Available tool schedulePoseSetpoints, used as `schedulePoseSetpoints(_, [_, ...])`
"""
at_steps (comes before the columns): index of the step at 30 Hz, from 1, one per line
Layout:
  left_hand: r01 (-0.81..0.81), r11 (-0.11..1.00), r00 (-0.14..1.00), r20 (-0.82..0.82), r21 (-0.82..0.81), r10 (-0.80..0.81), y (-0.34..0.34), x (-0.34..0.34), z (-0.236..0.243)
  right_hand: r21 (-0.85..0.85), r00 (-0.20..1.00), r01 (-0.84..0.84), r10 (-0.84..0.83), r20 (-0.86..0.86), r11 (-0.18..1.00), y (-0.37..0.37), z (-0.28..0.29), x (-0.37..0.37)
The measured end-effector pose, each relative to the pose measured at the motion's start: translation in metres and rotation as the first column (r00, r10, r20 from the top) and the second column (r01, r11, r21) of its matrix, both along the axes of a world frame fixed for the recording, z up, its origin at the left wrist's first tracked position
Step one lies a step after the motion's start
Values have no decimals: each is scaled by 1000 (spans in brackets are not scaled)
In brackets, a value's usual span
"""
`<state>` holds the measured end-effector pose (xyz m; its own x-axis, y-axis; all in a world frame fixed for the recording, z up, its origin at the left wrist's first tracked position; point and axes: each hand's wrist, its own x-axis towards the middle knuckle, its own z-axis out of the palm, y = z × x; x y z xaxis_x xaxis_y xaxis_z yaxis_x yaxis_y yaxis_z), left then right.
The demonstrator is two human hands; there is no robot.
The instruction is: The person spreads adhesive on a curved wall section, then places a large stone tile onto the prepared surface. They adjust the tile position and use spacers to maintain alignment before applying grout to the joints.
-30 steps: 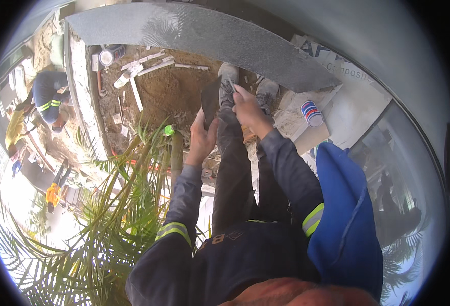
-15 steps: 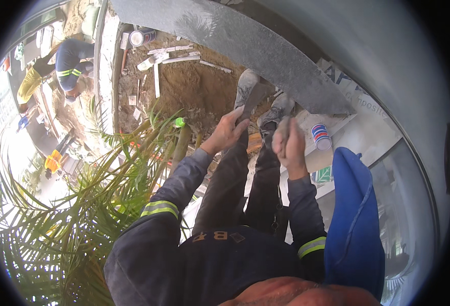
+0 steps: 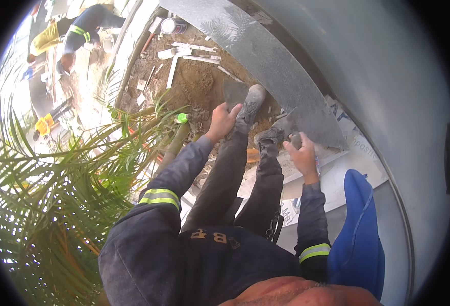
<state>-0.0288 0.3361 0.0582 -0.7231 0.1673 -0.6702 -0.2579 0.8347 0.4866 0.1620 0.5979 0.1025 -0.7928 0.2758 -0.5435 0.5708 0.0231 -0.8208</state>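
Note:
My left hand (image 3: 223, 121) is closed around a flat, wide-bladed putty knife (image 3: 234, 91), its grey blade pointing away from me beside my left shoe (image 3: 255, 97). In my right hand (image 3: 303, 157) is the handle of a second broad-bladed putty knife (image 3: 287, 122); its blade angles up and left, in front of the grey panel's lower end. Most of the left tool's handle is hidden by my fingers. The two tools are apart, both held above my feet.
A long grey panel (image 3: 266, 56) curves along the far right. Palm fronds (image 3: 82, 178) crowd my left side. White strips (image 3: 173, 71) and a paint can (image 3: 174, 26) lie on the dirt. Another person (image 3: 90, 30) bends at the far left. Blue cloth (image 3: 355, 234) hangs at my right.
My hands have moved farther apart, and the right has lowered slightly. The left putty knife's blade has turned flat into sight. The whole view has shifted, and the can by my right hand is now mostly hidden.

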Motion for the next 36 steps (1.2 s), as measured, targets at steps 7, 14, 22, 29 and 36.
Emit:
schedulePoseSetpoints(7, [-229, 969, 951, -193, 94, 244, 90, -115, -192, 219, 999, 32, -38, 23, 975, -31, -39, -65])
schedulePoseSetpoints(14, [-137, 989, 937, -319, 48, 145, 116, -175, -284, 303, 980, -44, -17, 197, 952, -24, -130, -168])
schedulePoseSetpoints(22, [-240, 971, 611, -776, 7, 157, -96, -359, -295, 442, 952, -306, 256, 169, 843, 12, -179, -242])
schedulePoseSetpoints(29, [18, 951, 802, -564, -308, -198, -200, -504, -363, 486, 850, -402, 514, -118, 776, 44, -255, -369])
schedulePoseSetpoints(36, [-17, 950, 623, -746, -311, -233, -146, -411, -228, 648, 791, -264, 544, -279, 715, 79, -243, -381])
